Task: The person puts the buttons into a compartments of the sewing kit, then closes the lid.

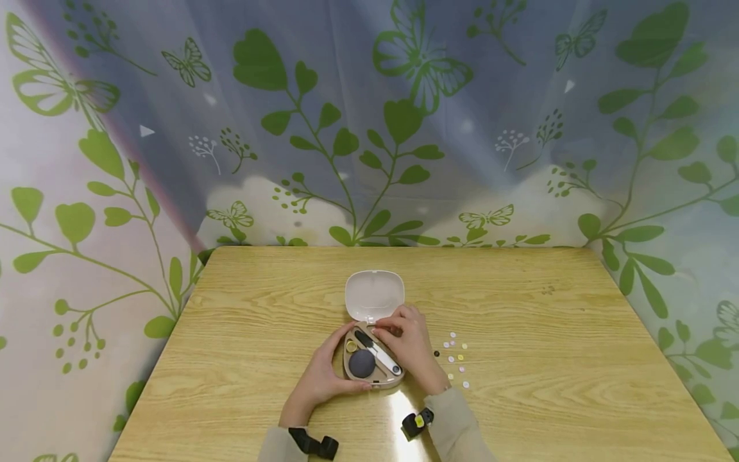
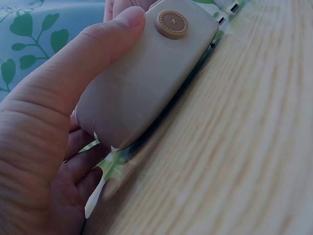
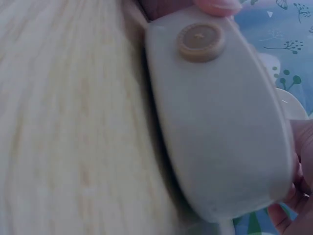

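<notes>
From the head view, your beige plastic case (image 1: 394, 383), a rounded triangle, stands on the pale wood-grain table (image 1: 231, 333), well apart from its far edge and both side edges. Its white hinged lid (image 1: 375, 295) stands raised behind it. Your left hand (image 1: 323, 375) wraps the case's left side, fingers and thumb curled round it. Your right hand (image 1: 408, 340) reaches over the right compartment, fingers bent close to the thumb; you cannot tell whether they pinch anything. Inside lie a dark blue-grey rounded piece (image 1: 362, 364), a slim white-and-black tool (image 1: 385, 360) and a small gold-coloured ring (image 1: 351, 346). To the right of that hand lie scattered small round buttons (image 1: 451, 359) in white, yellow, pink and black; past them the wood reaches the right edge. Behind hangs blue-grey and white cloth (image 1: 323, 96) printed with green leaves and butterflies.

In the left wrist view, your left thumb presses the case's wall beside a brown button-shaped knob (image 2: 172, 23); wood grain stretches alongside the lower edge.

In the right wrist view, the same wall and knob show, part of your right hand at the frame's right.
</notes>
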`<state>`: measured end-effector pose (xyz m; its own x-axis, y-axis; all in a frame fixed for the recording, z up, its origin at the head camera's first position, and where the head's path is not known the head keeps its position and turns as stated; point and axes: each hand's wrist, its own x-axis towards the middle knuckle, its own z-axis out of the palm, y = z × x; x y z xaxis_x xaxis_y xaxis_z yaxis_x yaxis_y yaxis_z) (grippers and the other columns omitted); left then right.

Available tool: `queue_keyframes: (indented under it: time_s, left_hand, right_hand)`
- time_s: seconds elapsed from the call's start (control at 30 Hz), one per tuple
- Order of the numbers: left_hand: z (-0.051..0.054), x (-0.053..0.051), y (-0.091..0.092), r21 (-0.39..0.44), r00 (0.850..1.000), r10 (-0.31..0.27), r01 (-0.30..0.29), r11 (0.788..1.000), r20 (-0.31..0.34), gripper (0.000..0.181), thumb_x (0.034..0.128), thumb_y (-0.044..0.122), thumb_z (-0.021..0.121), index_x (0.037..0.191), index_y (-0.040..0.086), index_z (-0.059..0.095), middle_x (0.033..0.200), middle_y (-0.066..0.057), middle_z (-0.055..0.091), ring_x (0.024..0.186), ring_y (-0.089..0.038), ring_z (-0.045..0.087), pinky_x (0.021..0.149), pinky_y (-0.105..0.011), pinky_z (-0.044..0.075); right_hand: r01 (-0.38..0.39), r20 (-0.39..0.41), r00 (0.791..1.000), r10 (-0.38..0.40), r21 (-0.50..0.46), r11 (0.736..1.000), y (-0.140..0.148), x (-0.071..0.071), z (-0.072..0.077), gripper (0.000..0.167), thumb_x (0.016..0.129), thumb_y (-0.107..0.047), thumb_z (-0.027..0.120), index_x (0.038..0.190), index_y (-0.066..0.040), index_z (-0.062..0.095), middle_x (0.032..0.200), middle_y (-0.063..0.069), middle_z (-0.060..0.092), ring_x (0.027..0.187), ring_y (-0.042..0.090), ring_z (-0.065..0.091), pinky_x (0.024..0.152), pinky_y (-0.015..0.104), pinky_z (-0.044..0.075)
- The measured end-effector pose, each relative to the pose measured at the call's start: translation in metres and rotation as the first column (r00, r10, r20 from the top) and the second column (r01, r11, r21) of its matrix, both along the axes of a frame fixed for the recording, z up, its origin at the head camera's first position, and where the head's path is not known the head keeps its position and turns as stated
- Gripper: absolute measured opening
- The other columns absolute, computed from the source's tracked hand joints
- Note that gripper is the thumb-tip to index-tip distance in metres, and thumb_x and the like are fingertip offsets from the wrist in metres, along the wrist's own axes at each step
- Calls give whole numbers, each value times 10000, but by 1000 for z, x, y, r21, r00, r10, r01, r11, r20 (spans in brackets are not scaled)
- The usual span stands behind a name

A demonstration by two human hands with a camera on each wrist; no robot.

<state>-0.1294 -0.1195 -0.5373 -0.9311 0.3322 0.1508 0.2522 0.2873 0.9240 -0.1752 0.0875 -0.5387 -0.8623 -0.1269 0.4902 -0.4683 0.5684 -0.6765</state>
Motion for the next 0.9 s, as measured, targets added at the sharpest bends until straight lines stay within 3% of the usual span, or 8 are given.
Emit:
queue_keyframes:
  time_s: [0.17, 0.37, 0.53, 0.9]
  left_hand:
    - [-2, 0, 0, 6, 1000, -1, 0, 1000, 5, 1112, 579, 188, 986, 1517, 108, 394, 1522, -90, 430, 1410, -245, 377, 1164, -500, 263]
    - [-1, 0, 0, 23, 1000, -2, 1, 1000, 7, 1113, 579, 182, 985, 1516, 90, 392, 1516, -113, 435, 1411, -263, 376, 1164, -518, 252]
    - [-4, -1, 0, 32, 1000, -6, 6, 999, 13, 1123, 577, 183, 987, 1521, 95, 385, 1519, -111, 430, 1415, -270, 368, 1162, -529, 248]
    - [-6, -2, -1, 34, 1000, -4, 3, 999, 15, 1133, 569, 191, 990, 1524, 115, 385, 1518, -90, 434, 1419, -258, 360, 1165, -526, 245]
  right_hand:
    - [7, 99, 995, -1, -59, 998, 8, 2, 6, 137, 729, -168, 896, 816, -116, 802, 746, -104, 508, 806, 117, 444, 736, 322, 384]
    - [-1, 37, 999, 4, -76, 997, 19, 3, 15, 119, 736, -108, 883, 814, -90, 794, 737, -13, 535, 771, 151, 462, 703, 322, 393]
    - [0, 40, 999, 4, -99, 995, 29, 4, 20, 131, 733, -56, 871, 834, -60, 787, 745, 61, 541, 778, 179, 449, 710, 314, 364]
    - [45, 36, 998, -42, -100, 994, 57, 5, 20, 123, 753, -33, 844, 859, -43, 783, 751, 55, 528, 771, 158, 453, 710, 337, 377]
